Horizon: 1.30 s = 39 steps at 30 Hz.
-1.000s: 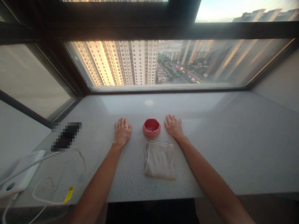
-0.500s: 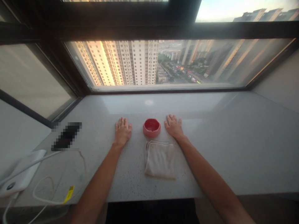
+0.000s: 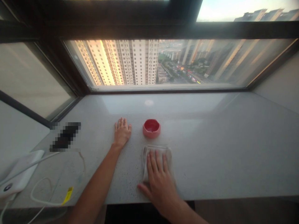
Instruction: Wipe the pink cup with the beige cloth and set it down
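A small pink bowl [image 3: 151,128] stands on the pale speckled stone sill [image 3: 210,149] below the window. Just in front of it lies a folded beige cloth [image 3: 158,151]. My right hand [image 3: 158,177] lies flat on top of the cloth, fingers stretched forward and slightly apart, covering most of it. My left hand [image 3: 121,132] rests palm down on the sill to the left of the bowl, fingers out, holding nothing and not touching the bowl.
At the left edge sit a blurred-out dark flat object [image 3: 65,136], a white device [image 3: 20,172] and looping white cables [image 3: 46,189] with a yellow tag. Dark window frames and glass close the back and left. The sill's front edge runs beneath my arms.
My right hand has left its spot right of the bowl and come back toward me, landing flat on the folded cloth. The left hand and bowl have not moved.
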Each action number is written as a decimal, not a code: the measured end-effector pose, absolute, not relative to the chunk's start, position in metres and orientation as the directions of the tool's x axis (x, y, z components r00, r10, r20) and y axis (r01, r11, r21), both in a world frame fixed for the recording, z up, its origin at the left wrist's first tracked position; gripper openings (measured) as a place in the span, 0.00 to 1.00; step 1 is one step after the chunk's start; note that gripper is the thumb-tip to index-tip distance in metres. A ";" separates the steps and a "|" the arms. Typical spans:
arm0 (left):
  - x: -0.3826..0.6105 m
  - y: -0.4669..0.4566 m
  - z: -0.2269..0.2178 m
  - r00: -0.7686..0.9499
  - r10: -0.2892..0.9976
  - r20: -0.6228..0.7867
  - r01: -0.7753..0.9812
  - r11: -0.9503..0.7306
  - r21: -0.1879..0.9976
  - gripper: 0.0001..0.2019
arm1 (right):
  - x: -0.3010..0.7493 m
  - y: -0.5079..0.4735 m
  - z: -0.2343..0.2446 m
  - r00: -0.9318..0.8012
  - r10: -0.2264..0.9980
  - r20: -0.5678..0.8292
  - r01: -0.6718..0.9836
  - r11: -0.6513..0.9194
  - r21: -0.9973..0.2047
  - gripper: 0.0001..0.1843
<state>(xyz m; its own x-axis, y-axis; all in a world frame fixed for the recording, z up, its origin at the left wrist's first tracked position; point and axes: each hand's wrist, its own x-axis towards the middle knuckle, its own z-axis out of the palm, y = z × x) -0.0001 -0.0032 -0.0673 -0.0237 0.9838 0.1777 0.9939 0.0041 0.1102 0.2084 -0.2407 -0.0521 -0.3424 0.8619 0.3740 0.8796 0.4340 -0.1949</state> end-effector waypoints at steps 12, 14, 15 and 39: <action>0.001 -0.004 -0.065 -0.026 0.985 0.172 0.992 0.005 0.123 0.33 | 0.243 -0.234 -0.009 -0.401 0.906 0.134 0.375 0.296 -0.879 0.24; 0.001 -0.003 -0.065 -0.024 0.984 0.176 0.992 0.001 0.128 0.34 | 0.262 -0.206 0.021 -0.225 0.973 -0.055 0.279 0.010 -0.960 0.26; 0.001 -0.003 -0.065 -0.022 0.984 0.175 0.991 -0.001 0.130 0.34 | 0.270 -0.192 0.034 -0.135 0.987 -0.085 0.234 -0.052 -0.971 0.29; 0.003 -0.006 -0.069 -0.018 0.982 0.190 0.993 -0.004 0.119 0.33 | 0.223 -0.065 -0.036 -0.389 0.789 0.475 0.892 0.451 -0.020 0.42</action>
<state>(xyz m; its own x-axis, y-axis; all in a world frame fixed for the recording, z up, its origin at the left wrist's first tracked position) 0.0030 -0.0060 -0.0686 -0.0183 0.9817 0.1897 0.9929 -0.0045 0.1190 0.2234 -0.0651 -0.0361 -0.3887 0.7893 0.4754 0.8921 0.4513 -0.0199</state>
